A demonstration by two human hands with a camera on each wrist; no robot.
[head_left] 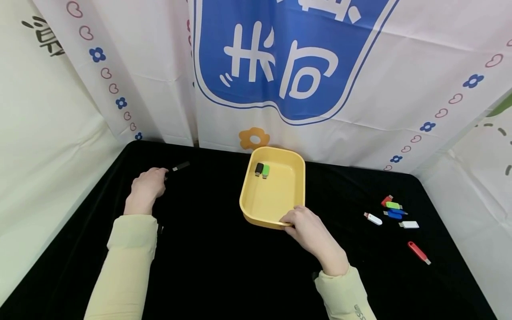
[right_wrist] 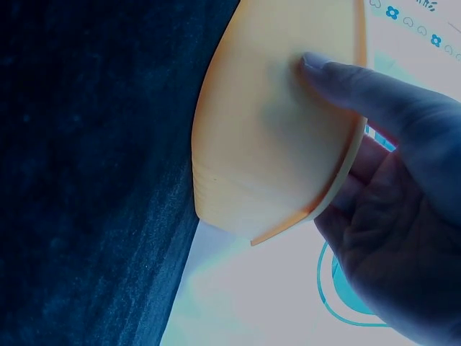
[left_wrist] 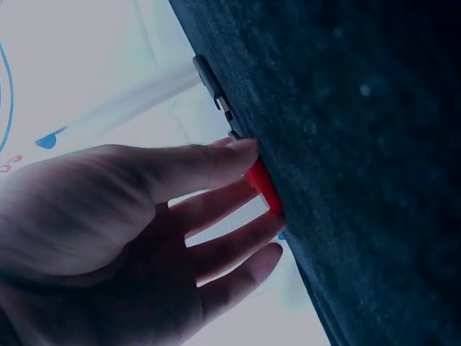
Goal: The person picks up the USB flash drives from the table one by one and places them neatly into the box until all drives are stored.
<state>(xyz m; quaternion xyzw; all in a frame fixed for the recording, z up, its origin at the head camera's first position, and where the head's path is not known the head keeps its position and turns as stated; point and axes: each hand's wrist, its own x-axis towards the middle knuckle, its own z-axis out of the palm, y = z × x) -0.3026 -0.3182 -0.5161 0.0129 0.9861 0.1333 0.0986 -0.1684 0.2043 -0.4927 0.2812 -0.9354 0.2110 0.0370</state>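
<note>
At the left of the black-covered table, my left hand (head_left: 145,189) reaches down to the cloth, thumb and fingertips around a red USB stick (left_wrist: 265,189). Part of that stick is hidden by the thumb. Just beyond the fingertips lies a black USB stick (head_left: 182,166) with its metal plug towards the hand. My right hand (head_left: 310,231) grips the near right corner of a yellow tray (head_left: 272,206), thumb on the outer wall and fingers over the rim. Inside the tray, near its far left, a black USB stick (head_left: 259,169) and a green USB stick (head_left: 266,171) lie side by side.
Towards the right of the table lie several more USB sticks: a white and red one (head_left: 374,218), a white one (head_left: 410,225), a long red one (head_left: 418,252), and a cluster with a blue one (head_left: 394,214). A printed white curtain (head_left: 160,106) hangs behind the table.
</note>
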